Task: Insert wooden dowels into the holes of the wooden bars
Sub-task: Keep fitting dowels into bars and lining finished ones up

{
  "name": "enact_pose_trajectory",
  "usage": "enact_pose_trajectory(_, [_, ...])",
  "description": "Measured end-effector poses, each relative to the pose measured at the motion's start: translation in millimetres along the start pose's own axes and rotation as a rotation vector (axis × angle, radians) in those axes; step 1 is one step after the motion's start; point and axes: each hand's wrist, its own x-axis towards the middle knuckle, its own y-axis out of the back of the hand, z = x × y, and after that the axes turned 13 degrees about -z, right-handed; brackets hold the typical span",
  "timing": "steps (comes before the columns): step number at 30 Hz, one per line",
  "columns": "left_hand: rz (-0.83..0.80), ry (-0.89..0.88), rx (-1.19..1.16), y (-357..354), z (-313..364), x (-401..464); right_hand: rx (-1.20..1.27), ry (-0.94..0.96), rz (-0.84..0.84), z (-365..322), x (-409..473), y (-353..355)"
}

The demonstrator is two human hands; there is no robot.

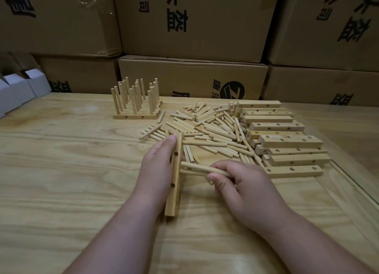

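Wooden bar [174, 177] stiff, light, left hand [158, 167] gripping its side; right hand [242, 183] fingers pinch two dowels [196, 170] at the back end, tips at bar.

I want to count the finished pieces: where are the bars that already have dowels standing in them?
In the head view, the finished bars sit at the table's far left-centre, left of the loose dowel pile, in front of the stacked cardboard boxes.
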Motion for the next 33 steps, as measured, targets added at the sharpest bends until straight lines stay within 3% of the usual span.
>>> enact_pose_trajectory(9, [-0.052,0.004,-0.057,-3.6,3.1,-3.5,0.101,-0.026,-0.044,1.6,-0.6,-4.0])
enact_pose_trajectory(16, [0.025,0.064,-0.148,0.1,2.3,0.2,0.158,0.091,0.212,-0.3,2.1,-4.0])
enact_pose_trajectory(20, [0.028,0.091,-0.312,3.5,1.3,4.3,0.144,0.127,0.306,-0.6,1.0,-1.5])
enact_pose_trajectory(33, [0.077,0.110,-0.463,5.3,0.4,10.0,0.101,0.161,0.041,-6.4,-1.7,-1.4])
